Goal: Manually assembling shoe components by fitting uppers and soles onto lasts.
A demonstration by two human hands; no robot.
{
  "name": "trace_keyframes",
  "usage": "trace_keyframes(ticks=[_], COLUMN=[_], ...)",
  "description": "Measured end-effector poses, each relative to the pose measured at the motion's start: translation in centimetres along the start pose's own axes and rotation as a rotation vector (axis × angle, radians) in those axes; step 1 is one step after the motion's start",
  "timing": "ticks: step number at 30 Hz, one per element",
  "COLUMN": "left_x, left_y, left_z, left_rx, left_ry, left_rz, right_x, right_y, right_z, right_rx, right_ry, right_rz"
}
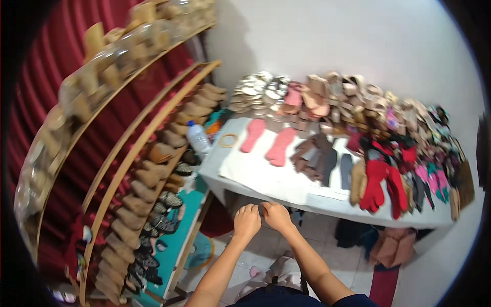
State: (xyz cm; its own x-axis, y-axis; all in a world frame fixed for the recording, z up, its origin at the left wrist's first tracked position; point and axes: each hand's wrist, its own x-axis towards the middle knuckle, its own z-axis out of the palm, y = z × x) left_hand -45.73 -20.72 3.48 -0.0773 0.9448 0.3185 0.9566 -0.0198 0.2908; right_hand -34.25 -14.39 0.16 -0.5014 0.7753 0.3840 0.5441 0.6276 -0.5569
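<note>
So both hands are out in front, just short of the table (212, 166)'s near edge, and they're right up beside each other: left hand (247, 221) with its back up and fingers curled, right hand (276, 215) angled in to meet it. Can't tell if the fingertips actually touch or if something tiny is pinched in there; no bigger item shows in either one. My guess is they're held low and close like that because it's comfy for standing work. Nearest stuff is the white sheet (263, 176), probably laid down to keep the pieces clean. Two pink soles lie flat on the far left part of it, left pink sole (252, 135) and right pink sole (281, 147), side by side with a gap, toes and heels easy to see, which looks like a way to keep a pair sorted. Dark strips (313, 157) are fanned in a loose bunch to their right, maybe so single ones pull off easily. The red pieces (376, 187) hang about the near edge further right, and piled shoe parts (317, 97) sit at the far side against the wall (307, 30), likely to save working room. Over on the left, brown lasts (135, 204) line up in a row, presumably for quick picking.
</note>
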Motion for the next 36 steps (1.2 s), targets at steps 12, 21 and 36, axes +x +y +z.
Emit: trace_keyframes(ticks=[12, 21, 36], left_x=[7.8, 10.4, 16.0], left_y=[26.0, 40.7, 49.0], left_z=[11.5, 19.0, 26.5], left_rx=[-0.295, -0.427, -1.136], left_ry=[-0.038, -0.235, -0.989], left_rz=[0.445, 0.482, 0.074], right_x=[-9.8, -15.6, -19.5], right_y=[16.9, 27.6, 37.6], right_z=[-18.8, -29.9, -37.0], right_rx=[-0.095, -0.207, -0.334], right_ry=[0.303, 0.314, 0.24], right_rz=[0.411, 0.567, 1.048])
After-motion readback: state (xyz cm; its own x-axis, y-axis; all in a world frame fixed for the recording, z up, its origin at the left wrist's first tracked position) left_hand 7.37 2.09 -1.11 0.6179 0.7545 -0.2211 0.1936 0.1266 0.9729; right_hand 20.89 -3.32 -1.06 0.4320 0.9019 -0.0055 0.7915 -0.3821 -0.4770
